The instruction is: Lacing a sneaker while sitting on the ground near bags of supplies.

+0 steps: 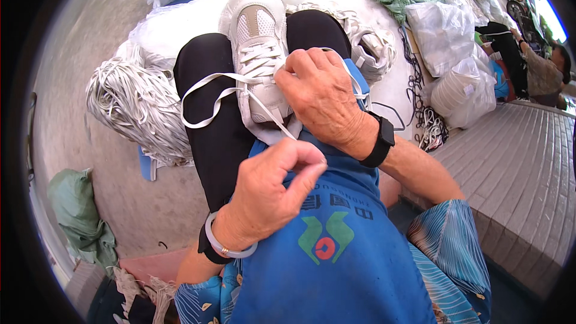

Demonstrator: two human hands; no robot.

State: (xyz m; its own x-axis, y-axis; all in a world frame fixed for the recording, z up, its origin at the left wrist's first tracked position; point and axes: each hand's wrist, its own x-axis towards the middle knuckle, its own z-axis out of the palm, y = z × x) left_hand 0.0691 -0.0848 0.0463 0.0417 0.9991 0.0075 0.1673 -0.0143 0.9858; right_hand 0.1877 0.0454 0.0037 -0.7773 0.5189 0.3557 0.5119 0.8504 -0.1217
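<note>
Left hand (277, 185) pinches a flat white fabric lace (266, 110), probably soft, best gripped near its end; right hand (324, 97) curls against a low beige mesh sneaker (260, 31), its hold unclear.

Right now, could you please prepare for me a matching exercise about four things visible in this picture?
Things:
1. Sneaker
2. Lace bundle
3. Sack
4. Right hand

Descriptions:
A. White, heaped left of the left leg
B. With a black watch at its wrist
C. Between the knees
D. Green, toward the picture's lower left

Pairs: 1-C, 2-A, 3-D, 4-B
</note>
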